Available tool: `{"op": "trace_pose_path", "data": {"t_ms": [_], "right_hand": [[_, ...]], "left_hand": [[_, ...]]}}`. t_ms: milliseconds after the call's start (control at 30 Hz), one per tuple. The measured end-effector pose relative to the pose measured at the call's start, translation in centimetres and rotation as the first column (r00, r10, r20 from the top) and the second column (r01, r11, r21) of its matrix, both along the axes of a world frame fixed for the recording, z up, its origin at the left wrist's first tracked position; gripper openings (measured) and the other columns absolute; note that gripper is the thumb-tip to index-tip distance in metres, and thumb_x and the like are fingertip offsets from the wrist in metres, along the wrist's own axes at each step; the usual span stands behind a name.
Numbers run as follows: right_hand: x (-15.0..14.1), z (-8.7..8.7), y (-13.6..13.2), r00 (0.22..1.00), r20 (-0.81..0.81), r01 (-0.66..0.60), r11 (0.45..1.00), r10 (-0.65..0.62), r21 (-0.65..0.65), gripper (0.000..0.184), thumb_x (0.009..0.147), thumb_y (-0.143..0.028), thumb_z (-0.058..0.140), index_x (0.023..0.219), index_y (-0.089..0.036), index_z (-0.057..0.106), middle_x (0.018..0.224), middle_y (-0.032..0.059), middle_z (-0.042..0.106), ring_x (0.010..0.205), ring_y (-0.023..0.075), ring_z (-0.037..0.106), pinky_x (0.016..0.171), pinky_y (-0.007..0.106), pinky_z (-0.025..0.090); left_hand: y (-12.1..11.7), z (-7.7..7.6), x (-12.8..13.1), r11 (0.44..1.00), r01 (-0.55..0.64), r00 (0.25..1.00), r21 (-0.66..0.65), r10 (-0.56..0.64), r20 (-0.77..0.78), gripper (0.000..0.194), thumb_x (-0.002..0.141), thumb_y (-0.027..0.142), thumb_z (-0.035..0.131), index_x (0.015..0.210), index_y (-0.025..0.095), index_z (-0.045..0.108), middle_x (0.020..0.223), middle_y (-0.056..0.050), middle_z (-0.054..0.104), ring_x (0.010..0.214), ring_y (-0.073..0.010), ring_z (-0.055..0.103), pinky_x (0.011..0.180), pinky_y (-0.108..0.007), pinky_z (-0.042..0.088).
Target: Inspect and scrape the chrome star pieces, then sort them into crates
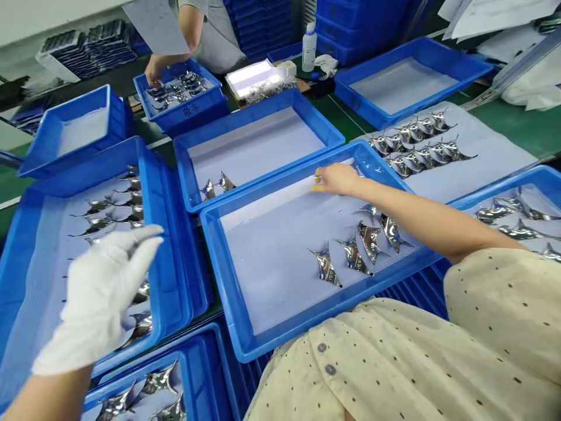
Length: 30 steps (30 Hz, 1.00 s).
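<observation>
My left hand, in a white glove, hovers over the left blue tray. Its thumb and fingers are drawn together; anything between them is too hidden to name. Shiny pointed metal pieces lie in rows beneath and beyond this hand. At the far side of the middle blue tray is my right hand, with yellow covers on its fingertips. Those fingers are curled closed, and what they hold does not show. Closer to me in that tray, several metal pieces rest on white lining, apart from the hand.
Behind stands another blue tray with two metal pieces. On a white sheet at right, similar pieces form two rows. A co-worker's hand reaches into a small blue bin. A white bottle stands at the back.
</observation>
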State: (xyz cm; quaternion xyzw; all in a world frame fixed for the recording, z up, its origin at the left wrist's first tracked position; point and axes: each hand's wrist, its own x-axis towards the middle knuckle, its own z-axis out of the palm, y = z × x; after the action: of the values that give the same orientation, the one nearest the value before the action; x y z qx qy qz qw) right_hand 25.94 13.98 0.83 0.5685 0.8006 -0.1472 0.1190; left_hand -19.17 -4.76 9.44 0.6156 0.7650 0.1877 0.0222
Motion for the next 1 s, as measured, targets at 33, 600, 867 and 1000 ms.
{"op": "trace_pose_path", "data": {"t_ms": [33, 600, 867, 1000], "right_hand": [[1.6, -0.3, 0.3, 0.997, 0.037, 0.066, 0.997, -0.067, 0.028, 0.058, 0.104, -0.053, 0.063, 0.137, -0.005, 0.066, 0.131, 0.0285, 0.076, 0.123, 0.0434, 0.072, 0.090, 0.040, 0.052], [-1.1, 1.6, -3.7, 0.216, -0.817, -0.579, 0.604, -0.535, -0.548, 0.041, 0.076, -0.024, 0.084, 0.094, -0.023, 0.047, 0.069, -0.0095, 0.044, 0.049, 0.0036, 0.025, 0.047, 0.018, 0.018], [-7.4, -0.1, -4.0, 0.398, -0.743, -0.628, 0.431, -0.538, -0.648, 0.051, 0.079, -0.042, 0.096, 0.091, -0.021, 0.052, 0.063, -0.0109, 0.042, 0.049, 0.0021, 0.019, 0.044, 0.019, 0.010], [-8.4, 0.9, -4.2, 0.222, -0.850, -0.391, 0.755, -0.478, -0.527, 0.037, 0.082, -0.041, 0.091, 0.099, -0.015, 0.070, 0.060, -0.0089, 0.046, 0.049, 0.0037, 0.020, 0.045, 0.023, 0.011]], "left_hand": [[-1.1, -0.4, 1.9, 1.000, 0.018, 1.000, -0.008, -0.018, 0.017, 0.024, 0.091, 0.061, 0.063, 0.101, 0.049, 0.081, 0.092, 0.010, 0.083, 0.084, -0.0346, 0.078, 0.079, -0.051, 0.060], [5.0, -7.2, 19.5, 0.874, 0.467, 0.035, 0.138, -0.174, 0.984, 0.054, 0.075, 0.068, 0.091, 0.088, 0.017, 0.078, 0.074, -0.003, 0.067, 0.059, -0.0114, 0.053, 0.054, -0.025, 0.046], [3.3, -8.1, 19.9, 0.917, 0.288, 0.137, 0.276, -0.324, 0.936, 0.054, 0.069, 0.059, 0.100, 0.104, 0.021, 0.084, 0.086, -0.004, 0.075, 0.062, -0.0132, 0.058, 0.061, -0.030, 0.053], [2.7, -8.9, 19.0, 0.907, 0.184, 0.447, 0.379, -0.420, 0.790, 0.047, 0.077, 0.056, 0.096, 0.108, 0.024, 0.083, 0.102, -0.007, 0.079, 0.084, -0.0215, 0.070, 0.082, -0.038, 0.059]]}}
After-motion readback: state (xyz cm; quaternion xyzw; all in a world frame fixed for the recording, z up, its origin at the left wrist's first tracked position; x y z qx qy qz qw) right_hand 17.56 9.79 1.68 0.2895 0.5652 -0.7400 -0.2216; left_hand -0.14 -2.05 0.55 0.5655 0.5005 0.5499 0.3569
